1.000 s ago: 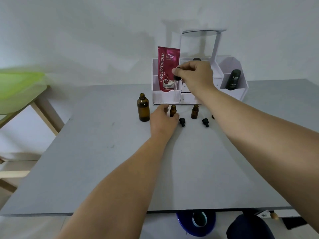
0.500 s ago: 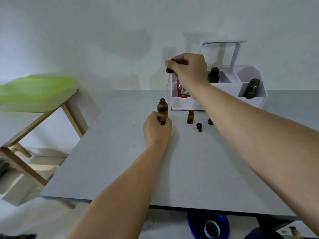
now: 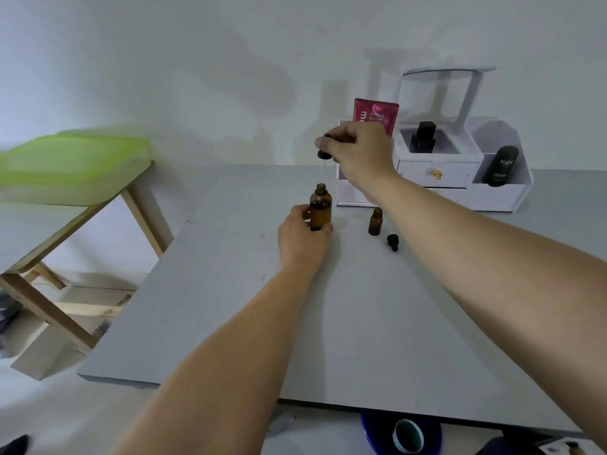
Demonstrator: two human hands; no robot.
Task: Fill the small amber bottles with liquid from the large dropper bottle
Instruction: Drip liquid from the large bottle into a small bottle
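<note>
The large amber dropper bottle [image 3: 320, 210] stands open on the grey table [image 3: 361, 323], left of centre. My left hand [image 3: 302, 241] grips its lower part. My right hand [image 3: 361, 156] pinches the black dropper cap [image 3: 323, 154] just above the bottle's mouth, and its thin glass pipette points down toward the opening. One small amber bottle [image 3: 375, 221] stands uncapped to the right of the large one. A small black cap [image 3: 392, 242] lies on the table beside it. My right forearm hides whatever sits farther right.
A white desk organizer [image 3: 505, 198] stands at the table's back right, holding a red sachet [image 3: 377, 114], a black bottle [image 3: 423, 137] and a black tube [image 3: 502, 165]. A green-topped wooden stool [image 3: 65, 165] stands left of the table. A blue container [image 3: 400, 435] sits below the front edge.
My left hand left a small bottle and took hold of the large bottle. My right hand carried the dropper leftward to above the large bottle's mouth. The view shifted left.
</note>
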